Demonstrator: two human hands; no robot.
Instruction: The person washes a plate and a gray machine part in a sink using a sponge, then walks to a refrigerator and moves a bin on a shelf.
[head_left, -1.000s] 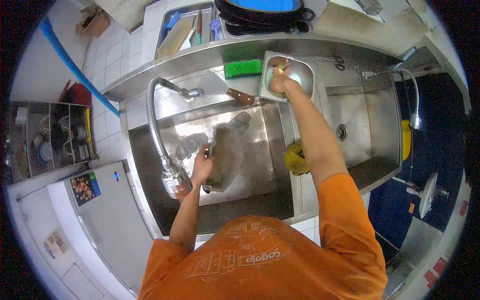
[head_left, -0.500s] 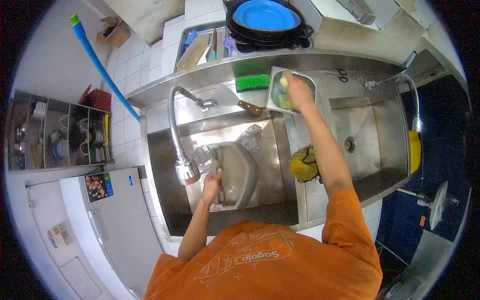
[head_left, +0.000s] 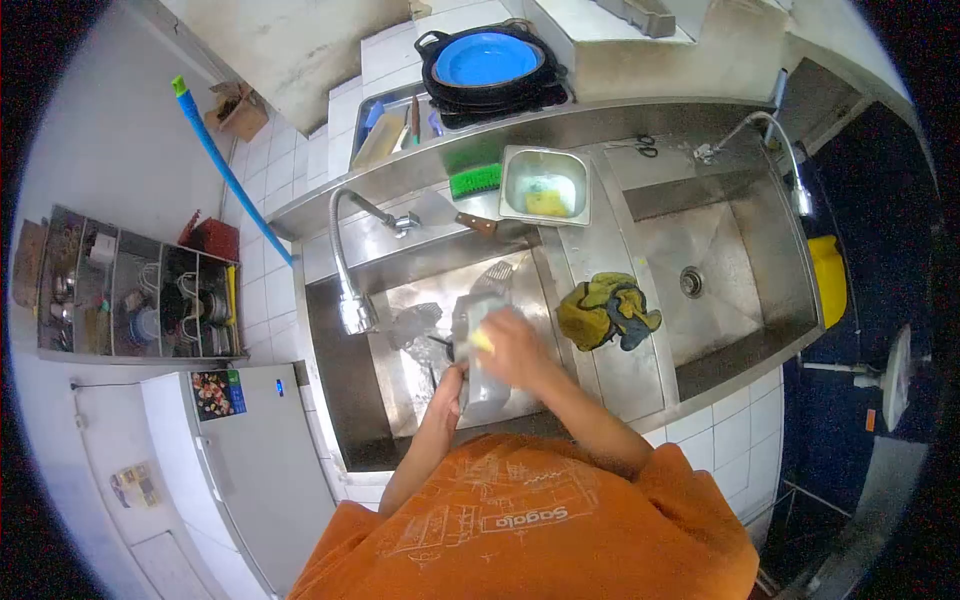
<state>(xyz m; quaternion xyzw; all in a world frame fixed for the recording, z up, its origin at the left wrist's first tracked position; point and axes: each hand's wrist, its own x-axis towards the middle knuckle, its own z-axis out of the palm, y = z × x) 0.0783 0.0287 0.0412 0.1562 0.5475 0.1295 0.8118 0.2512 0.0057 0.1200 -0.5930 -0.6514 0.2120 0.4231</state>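
The right hand (head_left: 515,350) is bent closed round a small yellow pad (head_left: 482,341), pressed on the grey container (head_left: 485,393); it's blurred, and most of the pad is hidden by the fingers. The left hand (head_left: 449,392) is closed on the container's left edge, thumb up, its other fingers hard to make out. I can't tell how deep the container is, as the right hand and forearm cover part of it.

The steel tub (head_left: 511,190) is my landmark. The container lies nearer the person than the tub and a bit to its left, in the left basin (head_left: 520,392). Two ridged grey things lie in that basin too, one (head_left: 498,271) closer to the tub, the other (head_left: 415,320) farther left; what they are I can't say. Something dark by the left hand is too blurred to name.

Inside the tub sits one yellow-green sponge (head_left: 547,203). Left of the tub are one green brush (head_left: 475,181) and one scraper (head_left: 476,223) with a wooden handle. Nearer the person than the tub, to its right, a crumpled yellow and dark cloth (head_left: 590,312) lies on the counter (head_left: 625,385). Right of the tub is one pair of scissors (head_left: 646,146). Two taps show, one (head_left: 343,262) left of the tub, one (head_left: 799,180) right.
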